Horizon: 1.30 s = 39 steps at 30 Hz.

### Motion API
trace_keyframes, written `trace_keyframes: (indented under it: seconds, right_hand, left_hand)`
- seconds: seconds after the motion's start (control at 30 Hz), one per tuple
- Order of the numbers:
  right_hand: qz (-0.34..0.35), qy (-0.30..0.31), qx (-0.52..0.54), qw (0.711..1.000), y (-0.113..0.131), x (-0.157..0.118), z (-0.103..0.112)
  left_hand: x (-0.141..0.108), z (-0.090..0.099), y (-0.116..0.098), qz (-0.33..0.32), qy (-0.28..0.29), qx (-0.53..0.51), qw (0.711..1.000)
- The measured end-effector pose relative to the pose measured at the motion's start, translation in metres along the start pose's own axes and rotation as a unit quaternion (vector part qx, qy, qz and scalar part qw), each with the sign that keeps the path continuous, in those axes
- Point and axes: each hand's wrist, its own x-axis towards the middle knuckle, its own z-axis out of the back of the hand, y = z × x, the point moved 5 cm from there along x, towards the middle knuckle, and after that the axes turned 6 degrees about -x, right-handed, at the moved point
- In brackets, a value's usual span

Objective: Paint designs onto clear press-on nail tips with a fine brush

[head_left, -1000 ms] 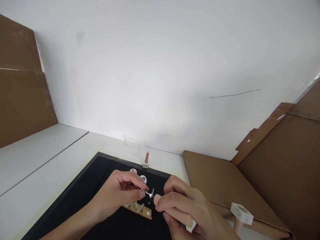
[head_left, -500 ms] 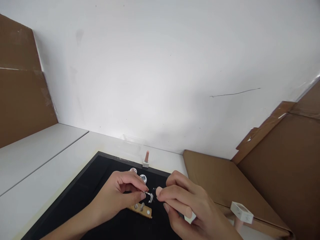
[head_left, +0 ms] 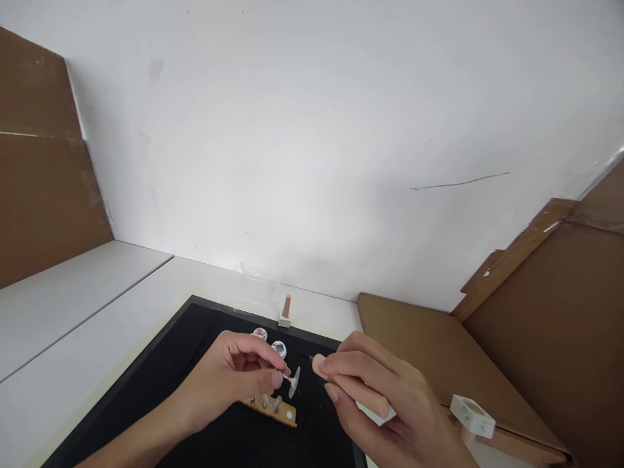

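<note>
My left hand [head_left: 234, 370] pinches, between thumb and fingertips, a thin stem bearing a small pale nail-shaped piece [head_left: 294, 382]. My right hand [head_left: 385, 396] is closed around the pink handle of a nail polish brush [head_left: 351, 387]. Its thin dark tip points left, a short gap away from the pale piece. Below the right fingers shows a whitish block [head_left: 377, 416], perhaps a bottle; the hand hides much of it. Under my left hand lies a yellowish holder [head_left: 277, 411] with several grey pegs standing on it.
Two small round pots [head_left: 279, 349] sit on the black mat [head_left: 214, 325] beyond my left hand. A pink-capped polish bottle [head_left: 285, 315] stands at the mat's back edge. To the right are a cardboard box [head_left: 414, 325] and a white block-shaped bottle [head_left: 472, 416].
My right hand has drawn the brush right, away from the pale piece. The piece has turned so its broad, pale shape shows more; the left hand shifted only slightly.
</note>
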Motion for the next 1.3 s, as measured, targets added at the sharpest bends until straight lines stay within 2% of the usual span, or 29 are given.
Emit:
trace_keyframes:
  seconds: [0.1,0.33,0.5,0.77,1.3]
  right_hand:
    - [0.002,-0.009,0.001,1.000,0.001,0.000,0.001]
    - [0.054,-0.074,0.004,0.996,0.006,0.000,0.006]
    - [0.059,-0.088,0.024,0.994,0.010,0.001,0.008]
    - [0.076,-0.093,0.070,0.990,0.012,0.002,-0.001]
    - [0.062,-0.064,0.049,0.995,0.012,0.004,-0.004]
  left_hand:
    - [0.001,-0.001,0.000,0.023,0.010,-0.031,0.999]
    - [0.002,0.001,0.000,0.038,0.019,-0.043,0.998]
    - [0.001,-0.001,0.001,0.050,0.030,-0.060,0.997]
    - [0.002,-0.005,-0.002,0.072,0.028,-0.075,0.994]
    - [0.001,-0.007,0.000,0.091,0.031,-0.113,0.989]
